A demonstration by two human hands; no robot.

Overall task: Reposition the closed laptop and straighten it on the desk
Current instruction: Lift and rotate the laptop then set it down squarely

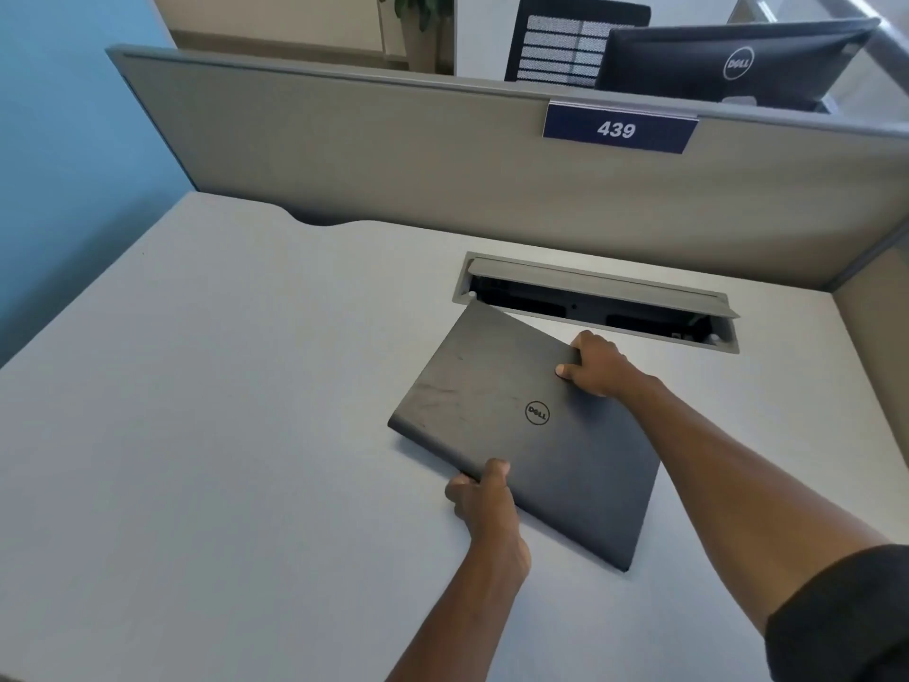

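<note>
A closed dark grey laptop point(511, 425) with a round logo on its lid lies skewed on the pale desk point(221, 411), one corner pointing toward the cable slot. My left hand point(484, 499) grips its near long edge, thumb on the lid. My right hand point(595, 364) holds the far right edge, thumb on top and fingers curled over the side. Whether the laptop rests flat or is slightly lifted I cannot tell.
An open cable tray point(600, 300) with a raised flap is cut into the desk just behind the laptop. A grey partition point(393, 155) with a "439" label point(617, 129) bounds the back and right. Beyond it stand a monitor point(728, 61) and a chair point(560, 41).
</note>
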